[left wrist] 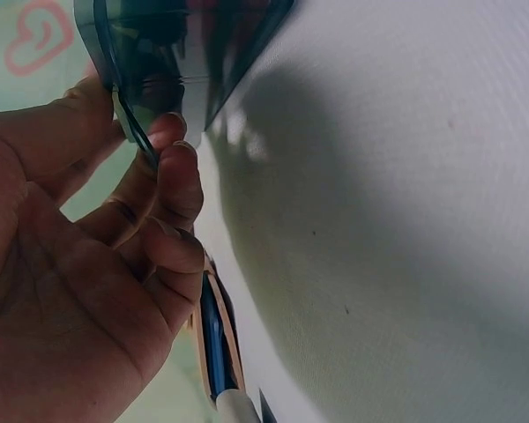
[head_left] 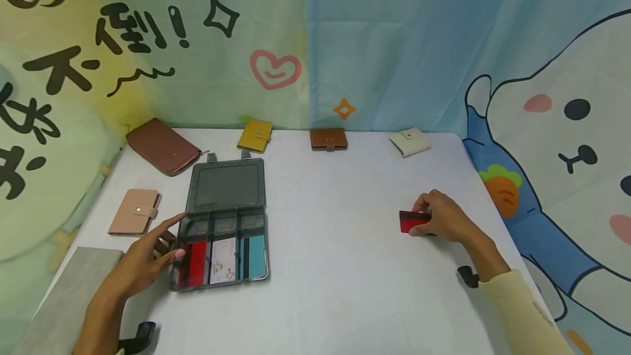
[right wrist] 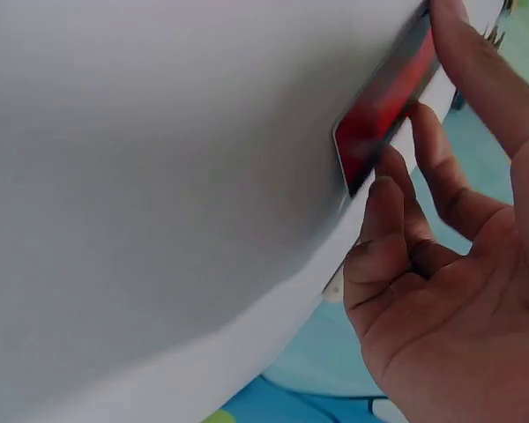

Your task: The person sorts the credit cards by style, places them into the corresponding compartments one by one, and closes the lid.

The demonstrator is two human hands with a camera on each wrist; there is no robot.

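At the right of the table my right hand (head_left: 443, 218) pinches a red card (head_left: 407, 223) with a dark stripe between thumb and fingers. In the right wrist view the red card (right wrist: 379, 110) stands tilted close over the white tabletop. My left hand (head_left: 145, 259) grips the left rim of a grey translucent plastic case (head_left: 227, 185), thumb at its lower compartments and index finger by the hinge. The case lies with its lid folded back. Its front compartments hold a red card (head_left: 198, 263), a pale flowered card (head_left: 223, 260) and a blue card (head_left: 256, 256).
Along the back lie a brown zip wallet (head_left: 165, 147), a yellow wallet (head_left: 255, 136), a brown wallet (head_left: 328, 139) and a cream wallet (head_left: 411, 142). A tan wallet (head_left: 135, 211) lies left of the case, a grey flat object (head_left: 74, 295) at front left. A printed curtain (head_left: 394, 43) hangs behind.
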